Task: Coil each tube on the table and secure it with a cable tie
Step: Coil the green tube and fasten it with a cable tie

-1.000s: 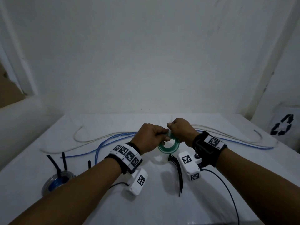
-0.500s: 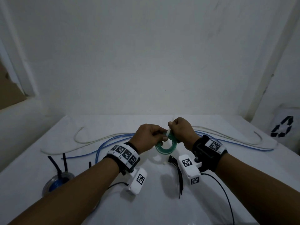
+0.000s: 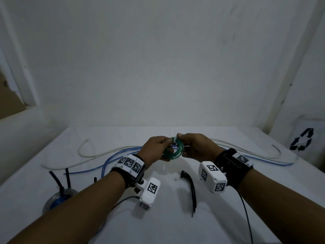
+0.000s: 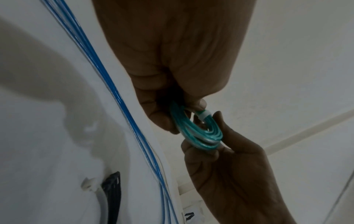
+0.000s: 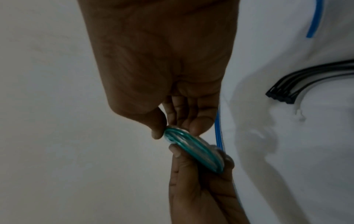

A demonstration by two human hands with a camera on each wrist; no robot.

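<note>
At far left a tied coil (image 3: 58, 199) of clear and blue tube lies on the table (image 3: 167, 224), black tie tails sticking up. The left hand (image 3: 154, 150) pinches the green coiled tube (image 3: 174, 150), held above the table; the right hand (image 3: 195, 147) pinches its top, where a white cable tie (image 4: 204, 114) wraps it. Black cable ties (image 3: 190, 189) lie below. No readable writing; a recycling symbol (image 3: 301, 142) sits far right

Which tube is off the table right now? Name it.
The green tube, wound into a small coil and gripped by the left hand and right hand. The blue tube and white tube lie uncoiled on the table.
</note>
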